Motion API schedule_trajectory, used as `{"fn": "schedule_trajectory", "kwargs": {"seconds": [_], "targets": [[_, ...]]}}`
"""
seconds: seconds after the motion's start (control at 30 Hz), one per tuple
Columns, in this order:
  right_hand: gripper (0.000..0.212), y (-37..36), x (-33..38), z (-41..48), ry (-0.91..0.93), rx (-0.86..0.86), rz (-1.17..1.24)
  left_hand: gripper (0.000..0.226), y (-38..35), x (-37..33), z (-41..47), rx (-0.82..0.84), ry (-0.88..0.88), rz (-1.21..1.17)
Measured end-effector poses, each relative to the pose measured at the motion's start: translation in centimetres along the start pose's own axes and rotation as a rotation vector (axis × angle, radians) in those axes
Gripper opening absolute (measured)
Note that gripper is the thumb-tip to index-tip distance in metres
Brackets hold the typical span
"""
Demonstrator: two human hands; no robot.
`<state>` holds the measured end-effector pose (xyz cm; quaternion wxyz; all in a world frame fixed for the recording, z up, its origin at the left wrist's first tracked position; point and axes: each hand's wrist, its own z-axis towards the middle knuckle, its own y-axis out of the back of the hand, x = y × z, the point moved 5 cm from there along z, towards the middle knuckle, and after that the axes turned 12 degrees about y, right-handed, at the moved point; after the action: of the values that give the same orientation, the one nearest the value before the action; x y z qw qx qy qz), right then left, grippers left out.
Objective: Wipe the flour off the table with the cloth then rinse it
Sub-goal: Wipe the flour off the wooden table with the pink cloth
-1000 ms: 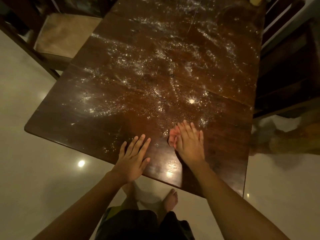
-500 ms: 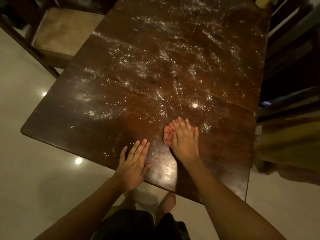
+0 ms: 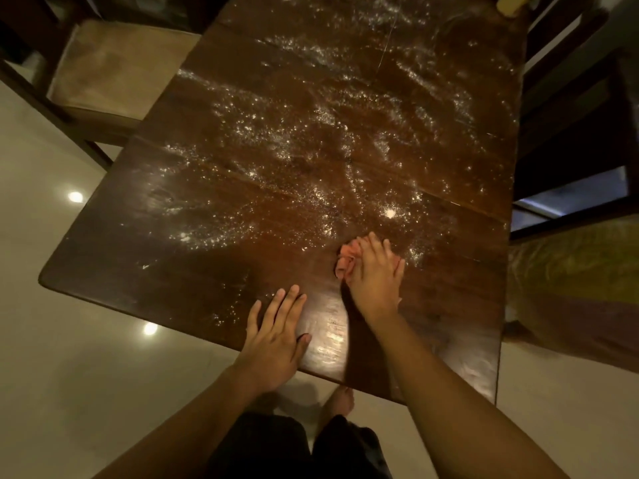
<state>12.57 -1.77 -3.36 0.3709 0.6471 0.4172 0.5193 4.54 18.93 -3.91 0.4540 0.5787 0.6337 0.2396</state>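
Lying bunched under the right hand (image 3: pixel 375 276), the pink cloth (image 3: pixel 345 262) peeks out left of its straight, close-set fingers — left hand (image 3: pixel 276 335) flat, fingers extended, on the floured table (image 3: pixel 214 209).

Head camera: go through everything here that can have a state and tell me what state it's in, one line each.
table: top dusted with flour, less of it along the near edge.
flour: scattered in streaks and specks, not yet wiped.
cloth: bunched up, lying on the table under the right hand.
right hand: fingers straight, pressing on the cloth.
left hand: flat on the table's near edge, holding nothing.
chair: at the far left corner, seat unoccupied.
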Motion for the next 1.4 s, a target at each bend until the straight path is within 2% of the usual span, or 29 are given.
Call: {"fn": "schedule_trajectory", "kwargs": {"seconds": [0.03, 0.1, 0.17, 0.2, 0.27, 0.37, 0.4, 0.47, 0.53, 0.7, 0.77, 0.83, 0.93, 1.0, 1.07, 1.17, 1.23, 1.3, 1.4], "targets": [[0.051, -0.5, 1.2, -0.2, 0.026, 0.018, 0.007, 0.066, 0.0, 0.0, 0.0, 0.017, 0.002, 0.012], [0.053, -1.3, 2.9, -1.7, 0.247, 0.103, -0.035, 0.066, -0.2, 0.3, -0.1, 0.046, -0.003, 0.023], [0.053, -1.3, 2.2, -4.0, 0.466, 0.199, -0.084, 0.068, -0.2, 0.3, -0.1, 0.069, -0.017, 0.002], [0.052, -0.9, 0.9, -4.8, 0.514, 0.219, -0.111, 0.071, 0.0, 0.3, -0.1, 0.077, -0.018, -0.015], [0.052, 0.6, -3.2, -5.8, 0.439, 0.168, -0.144, 0.073, 0.4, 0.0, 0.0, 0.087, -0.008, -0.005], [0.053, 2.9, -10.0, -5.7, 0.014, -0.029, -0.025, 0.068, 0.8, -1.2, 0.2, 0.063, 0.002, 0.117], [0.054, 3.4, -11.2, -4.9, -0.090, -0.087, 0.002, 0.069, 0.9, -1.9, 0.4, 0.058, 0.001, 0.126], [0.051, 4.0, -11.7, -2.3, -0.186, -0.145, 0.040, 0.072, 1.0, -3.7, 1.1, 0.086, 0.004, 0.096], [0.046, 3.7, -10.5, -0.2, -0.123, -0.103, 0.027, 0.073, 0.8, -5.4, 2.2, 0.133, 0.044, 0.043], [0.051, 2.1, -8.3, -2.0, 0.600, 0.184, -0.166, 0.081, -0.3, -6.4, 4.2, 0.148, 0.139, 0.055], [0.049, 2.9, -10.5, -3.4, 0.752, 0.194, -0.235, 0.079, -0.7, -5.9, 4.1, 0.129, 0.138, 0.017], [0.047, 4.5, -13.5, -2.7, 0.647, 0.143, -0.177, 0.079, -0.8, -5.6, 4.2, 0.110, 0.136, 0.001], [0.048, 6.3, -15.3, 1.6, 0.237, 0.043, -0.020, 0.080, -1.0, -5.5, 4.5, 0.102, 0.160, 0.008], [0.048, 6.7, -13.8, 4.5, 0.101, 0.005, 0.027, 0.079, -1.0, -5.3, 4.6, 0.082, 0.178, 0.008], [0.049, 5.9, -11.2, 6.1, 0.196, 0.051, -0.001, 0.079, -1.1, -5.2, 4.6, 0.071, 0.195, 0.005], [0.051, 3.8, -8.0, 4.7, 0.650, 0.249, -0.123, 0.079, -1.2, -5.3, 4.6, 0.090, 0.221, 0.006], [0.053, 3.6, -8.7, 3.2, 0.852, 0.312, -0.175, 0.080, -1.1, -5.4, 4.6, 0.094, 0.221, 0.005], [0.051, 4.3, -11.2, 2.9, 0.876, 0.304, -0.181, 0.081, -1.0, -5.6, 4.5, 0.089, 0.217, -0.010], [0.048, 6.3, -14.3, 5.1, 0.620, 0.178, -0.097, 0.084, -0.8, -5.7, 4.3, 0.069, 0.214, -0.026]]}}
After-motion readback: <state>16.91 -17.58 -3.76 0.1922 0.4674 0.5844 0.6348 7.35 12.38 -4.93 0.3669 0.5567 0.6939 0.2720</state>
